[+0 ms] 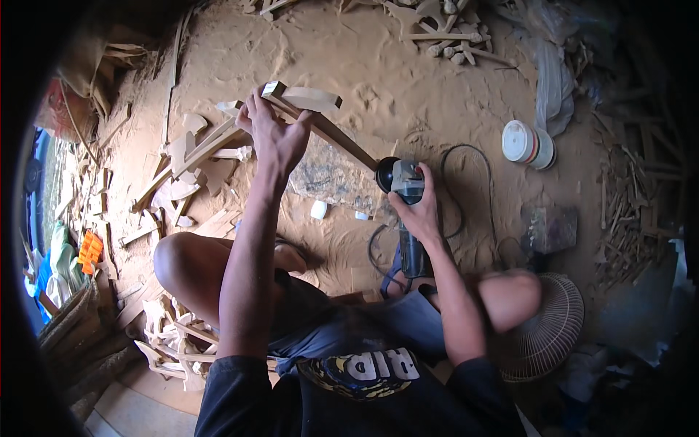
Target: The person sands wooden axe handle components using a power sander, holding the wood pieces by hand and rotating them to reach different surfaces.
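Note:
My left hand grips a long wooden piece near its shaped head, which looks like a wooden axe, and holds it tilted above the sawdust-covered ground. My right hand is wrapped around the body of a grey angle grinder. The grinder's black disc touches the lower end of the wooden handle. The grinder's black cord loops over the ground behind it. My bare knees sit below both hands.
Several similar carved wooden pieces lie in a heap to the left and another by my left knee. More sit at the top. A white round container stands at right, a fan grille by my right knee.

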Action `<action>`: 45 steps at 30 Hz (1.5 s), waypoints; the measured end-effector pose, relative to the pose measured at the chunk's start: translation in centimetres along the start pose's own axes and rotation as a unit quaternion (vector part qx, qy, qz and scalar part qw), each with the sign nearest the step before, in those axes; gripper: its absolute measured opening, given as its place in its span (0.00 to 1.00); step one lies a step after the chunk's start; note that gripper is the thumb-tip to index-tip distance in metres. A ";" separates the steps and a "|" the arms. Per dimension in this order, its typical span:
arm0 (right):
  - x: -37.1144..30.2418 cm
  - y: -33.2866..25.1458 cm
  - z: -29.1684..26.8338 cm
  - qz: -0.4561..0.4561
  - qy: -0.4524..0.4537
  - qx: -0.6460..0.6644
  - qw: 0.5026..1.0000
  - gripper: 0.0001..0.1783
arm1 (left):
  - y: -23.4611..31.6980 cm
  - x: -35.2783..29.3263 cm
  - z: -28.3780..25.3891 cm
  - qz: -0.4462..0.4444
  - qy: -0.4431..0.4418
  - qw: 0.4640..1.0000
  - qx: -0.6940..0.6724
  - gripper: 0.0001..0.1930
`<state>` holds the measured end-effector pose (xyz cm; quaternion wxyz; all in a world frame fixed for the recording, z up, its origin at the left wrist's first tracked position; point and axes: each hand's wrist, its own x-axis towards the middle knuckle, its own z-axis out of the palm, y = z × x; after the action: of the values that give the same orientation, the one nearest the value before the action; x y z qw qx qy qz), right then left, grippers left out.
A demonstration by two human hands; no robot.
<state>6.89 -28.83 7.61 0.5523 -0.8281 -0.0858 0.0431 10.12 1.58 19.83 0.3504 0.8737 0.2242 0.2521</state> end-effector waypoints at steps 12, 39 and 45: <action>0.1 -2.2 0.0 0.033 -0.004 -0.061 0.998 0.54 | 1.2 -0.5 -0.2 0.021 -0.017 0.999 0.032 0.44; -0.6 -2.0 -0.5 0.068 -0.020 -0.007 0.997 0.55 | -0.1 0.0 0.4 0.023 0.004 1.000 0.020 0.39; -0.8 -0.7 -0.3 0.004 0.011 -0.019 1.000 0.54 | -0.3 0.2 0.5 0.030 0.006 1.000 -0.001 0.41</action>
<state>6.08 -28.99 8.31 0.5373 -0.8391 -0.0774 0.0347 10.53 1.65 19.34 0.3417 0.8783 0.1997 0.2681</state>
